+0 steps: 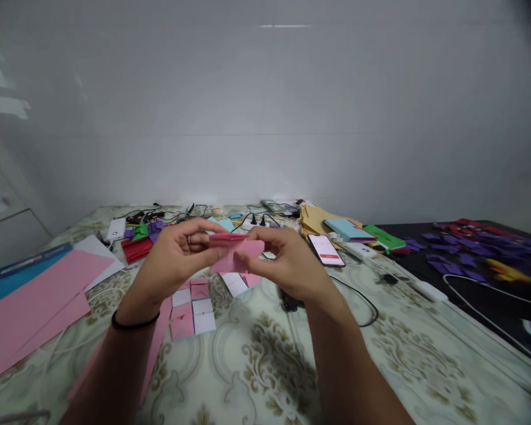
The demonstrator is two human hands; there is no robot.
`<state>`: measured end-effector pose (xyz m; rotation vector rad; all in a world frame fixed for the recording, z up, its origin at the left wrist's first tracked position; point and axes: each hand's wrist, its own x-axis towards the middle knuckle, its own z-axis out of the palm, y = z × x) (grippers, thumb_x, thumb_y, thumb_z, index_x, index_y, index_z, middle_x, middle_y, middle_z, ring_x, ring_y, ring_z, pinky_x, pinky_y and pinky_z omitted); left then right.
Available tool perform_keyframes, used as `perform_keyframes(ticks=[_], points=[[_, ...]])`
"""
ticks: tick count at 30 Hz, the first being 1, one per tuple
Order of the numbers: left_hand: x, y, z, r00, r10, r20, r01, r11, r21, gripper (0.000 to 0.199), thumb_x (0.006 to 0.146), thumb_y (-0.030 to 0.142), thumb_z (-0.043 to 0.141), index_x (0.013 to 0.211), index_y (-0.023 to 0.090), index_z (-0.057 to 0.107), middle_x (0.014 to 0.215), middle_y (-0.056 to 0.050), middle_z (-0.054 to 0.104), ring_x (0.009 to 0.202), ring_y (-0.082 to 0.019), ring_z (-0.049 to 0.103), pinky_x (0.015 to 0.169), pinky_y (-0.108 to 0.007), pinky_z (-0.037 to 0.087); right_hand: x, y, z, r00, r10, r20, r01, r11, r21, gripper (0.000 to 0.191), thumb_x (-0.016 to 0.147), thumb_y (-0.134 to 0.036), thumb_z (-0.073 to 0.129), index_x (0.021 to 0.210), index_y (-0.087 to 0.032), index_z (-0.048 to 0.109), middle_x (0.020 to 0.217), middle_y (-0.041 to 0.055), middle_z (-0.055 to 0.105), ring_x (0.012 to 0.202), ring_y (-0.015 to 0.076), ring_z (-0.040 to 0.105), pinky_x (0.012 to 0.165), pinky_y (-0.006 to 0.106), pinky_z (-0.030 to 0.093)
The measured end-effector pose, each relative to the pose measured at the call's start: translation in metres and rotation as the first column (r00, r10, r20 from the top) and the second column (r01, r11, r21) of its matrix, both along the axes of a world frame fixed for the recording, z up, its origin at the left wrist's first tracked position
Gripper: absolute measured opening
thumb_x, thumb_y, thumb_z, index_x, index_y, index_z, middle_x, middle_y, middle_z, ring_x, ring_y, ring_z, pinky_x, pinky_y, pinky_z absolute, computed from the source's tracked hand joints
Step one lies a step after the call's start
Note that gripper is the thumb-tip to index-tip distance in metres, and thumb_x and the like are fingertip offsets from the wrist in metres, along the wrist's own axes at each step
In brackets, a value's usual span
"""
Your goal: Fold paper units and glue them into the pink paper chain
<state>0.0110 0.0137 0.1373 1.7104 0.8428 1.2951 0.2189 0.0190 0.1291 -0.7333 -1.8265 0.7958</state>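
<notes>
Pinching folded pink paper (228, 264) above flowered tabletop (230, 363): left hand (181, 251) at left side, right hand (287, 257) at right, thumb and fingers pressed on it in each grip. Pink-and-white squares (182, 324) lie below, lit phone (325, 250) past right hand, loose pink sheets (48, 289) off to left.

The left hand (170, 252) and right hand (287, 257) are pinching close together, while both forearms (126, 354) are slanting inward.
</notes>
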Motion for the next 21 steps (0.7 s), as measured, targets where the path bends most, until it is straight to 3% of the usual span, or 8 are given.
perform_keyframes(ticks=[3, 7, 10, 13, 17, 21], points=[[-0.001, 0.0003, 0.0005, 0.995, 0.028, -0.094, -0.023, 0.998, 0.056, 0.014, 0.075, 0.023, 0.086, 0.081, 0.018, 0.074, 0.079, -0.003, 0.078, 0.072, -0.017, 0.073, 0.064, -0.023, 0.057, -0.0001, 0.0003, 0.0002, 0.997, -0.021, -0.072, 0.02, 1.0, -0.015, 0.014, 0.083, -0.03, 0.079, 0.079, -0.018, 0.073, 0.074, 0.0005, 0.072, 0.067, 0.0136, 0.064, 0.063, 0.026, 0.053], [0.0008, -0.0005, 0.0008, 0.981, 0.044, -0.189, -0.032, 0.997, 0.071, 0.015, 0.08, 0.025, 0.082, 0.091, 0.02, 0.073, 0.075, 0.0, 0.076, 0.067, -0.015, 0.069, 0.06, -0.022, 0.054, -0.006, 0.0012, -0.0016, 0.99, -0.027, -0.138, 0.023, 0.999, -0.031, 0.02, 0.085, -0.037, 0.081, 0.083, -0.018, 0.076, 0.078, 0.0022, 0.075, 0.067, 0.0136, 0.067, 0.063, 0.026, 0.055], [0.0026, -0.0019, 0.0022, 0.965, 0.12, -0.235, -0.077, 0.98, 0.185, 0.011, 0.088, 0.029, 0.075, 0.094, 0.02, 0.075, 0.086, -0.002, 0.078, 0.079, -0.018, 0.072, 0.072, -0.026, 0.056, -0.0081, 0.0009, -0.0023, 0.995, -0.029, -0.1, 0.027, 0.999, -0.019, 0.015, 0.087, -0.032, 0.079, 0.081, -0.018, 0.077, 0.075, 0.0009, 0.075, 0.064, 0.0119, 0.066, 0.061, 0.025, 0.053], [0.0018, -0.0029, 0.0028, 0.956, 0.184, -0.228, -0.121, 0.957, 0.264, 0.014, 0.093, 0.031, 0.07, 0.089, 0.019, 0.076, 0.09, -0.003, 0.078, 0.084, -0.018, 0.071, 0.077, -0.027, 0.055, -0.008, 0.0014, -0.0036, 0.982, -0.071, -0.174, 0.069, 0.997, -0.015, 0.011, 0.086, -0.028, 0.081, 0.089, -0.019, 0.078, 0.076, 0.0005, 0.076, 0.066, 0.0117, 0.067, 0.063, 0.025, 0.055], [-0.0025, -0.0037, 0.0021, 0.966, 0.131, -0.221, -0.088, 0.977, 0.197, 0.014, 0.094, 0.032, 0.07, 0.095, 0.019, 0.076, 0.09, -0.003, 0.078, 0.08, -0.018, 0.072, 0.07, -0.027, 0.055, -0.0068, 0.0019, -0.0048, 0.962, -0.105, -0.253, 0.116, 0.993, 0.03, 0.012, 0.085, -0.026, 0.081, 0.096, -0.02, 0.079, 0.084, 0.002, 0.079, 0.072, 0.0139, 0.072, 0.067, 0.026, 0.059], [-0.0027, -0.0044, 0.0025, 0.979, 0.093, -0.18, -0.061, 0.983, 0.175, 0.019, 0.09, 0.03, 0.075, 0.106, 0.021, 0.077, 0.092, -0.004, 0.08, 0.086, -0.02, 0.075, 0.073, -0.027, 0.059, -0.0066, -0.0004, -0.0033, 0.99, -0.055, -0.134, 0.065, 0.996, 0.068, 0.007, 0.087, -0.023, 0.078, 0.092, -0.021, 0.082, 0.087, 0.003, 0.081, 0.074, 0.0147, 0.073, 0.068, 0.027, 0.06]])
